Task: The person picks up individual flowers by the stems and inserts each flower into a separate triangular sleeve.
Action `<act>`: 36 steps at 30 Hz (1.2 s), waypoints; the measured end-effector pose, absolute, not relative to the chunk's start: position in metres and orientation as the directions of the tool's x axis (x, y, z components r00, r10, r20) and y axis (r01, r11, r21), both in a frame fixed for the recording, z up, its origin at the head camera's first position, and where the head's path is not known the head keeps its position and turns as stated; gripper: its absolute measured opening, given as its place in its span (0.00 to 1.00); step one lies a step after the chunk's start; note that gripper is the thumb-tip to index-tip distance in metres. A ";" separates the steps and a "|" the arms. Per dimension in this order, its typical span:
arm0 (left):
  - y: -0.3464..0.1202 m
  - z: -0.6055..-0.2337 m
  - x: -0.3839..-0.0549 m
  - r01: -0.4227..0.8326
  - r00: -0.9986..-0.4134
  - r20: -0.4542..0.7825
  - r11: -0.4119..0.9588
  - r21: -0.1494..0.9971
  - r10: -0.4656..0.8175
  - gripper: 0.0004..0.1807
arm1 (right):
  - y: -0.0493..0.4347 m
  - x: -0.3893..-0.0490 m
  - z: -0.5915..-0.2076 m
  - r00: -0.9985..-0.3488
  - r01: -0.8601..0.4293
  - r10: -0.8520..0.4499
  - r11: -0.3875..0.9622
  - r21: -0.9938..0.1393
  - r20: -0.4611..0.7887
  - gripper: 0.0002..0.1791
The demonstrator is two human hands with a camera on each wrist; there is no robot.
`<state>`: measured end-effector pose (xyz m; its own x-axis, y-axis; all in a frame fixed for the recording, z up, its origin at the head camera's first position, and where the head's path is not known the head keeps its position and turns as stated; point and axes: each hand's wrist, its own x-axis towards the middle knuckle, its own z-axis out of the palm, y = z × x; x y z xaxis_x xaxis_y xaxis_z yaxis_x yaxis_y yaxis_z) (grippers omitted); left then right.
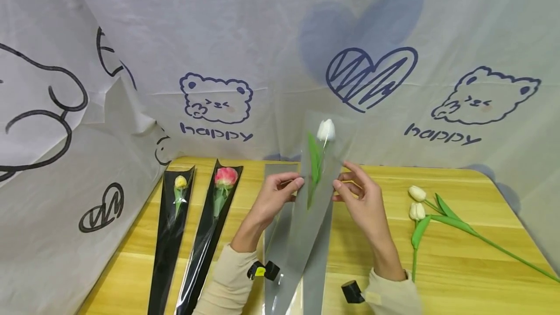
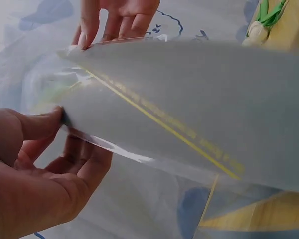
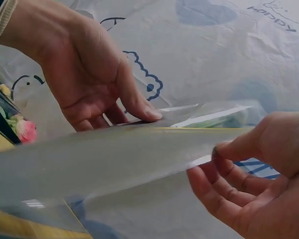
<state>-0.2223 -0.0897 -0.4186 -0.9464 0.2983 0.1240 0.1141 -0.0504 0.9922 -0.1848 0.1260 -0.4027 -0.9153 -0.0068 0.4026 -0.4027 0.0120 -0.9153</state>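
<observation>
A white tulip (image 1: 325, 131) with a green leaf stands inside a grey, clear-topped flower sleeve (image 1: 297, 227), which is lifted with its top towards the backdrop. My left hand (image 1: 276, 196) pinches the sleeve's left edge between thumb and fingers. At the opposite edge, my right hand (image 1: 360, 196) pinches the film the same way. A thin yellow line with small lettering crosses the grey film (image 2: 189, 99) in the left wrist view. The lower stem is hidden behind the grey film.
More grey sleeves (image 1: 318, 271) lie beneath on the wooden table (image 1: 363, 276). To the left are two black sleeves, one with a yellow flower (image 1: 180, 182), one with a pink flower (image 1: 226, 176). Two loose white tulips (image 1: 417, 211) lie right. A printed cloth (image 1: 280, 62) hangs behind.
</observation>
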 end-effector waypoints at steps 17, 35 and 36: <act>-0.094 -0.419 -0.225 0.079 -0.975 0.111 -0.167 0.983 0.193 0.02 | 0.116 -0.188 -0.404 -0.886 -0.451 0.088 0.061 -0.890 0.455 0.24; -0.193 -0.483 -0.225 -0.078 -0.992 -0.050 0.266 0.961 -0.112 0.04 | 0.264 -0.169 -0.417 -0.868 0.050 0.479 0.347 -0.936 0.131 0.19; -0.196 -0.486 -0.224 -0.085 -0.992 -0.055 0.293 0.952 -0.110 0.04 | 0.272 -0.167 -0.419 -0.870 0.083 0.480 0.362 -0.929 0.109 0.19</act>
<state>-0.2236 -0.1958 -0.4863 -0.9925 -0.1096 -0.0547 -0.0848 0.2927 0.9524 -0.1665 0.2720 -0.4195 -0.8703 0.4802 0.1092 0.0831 0.3618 -0.9285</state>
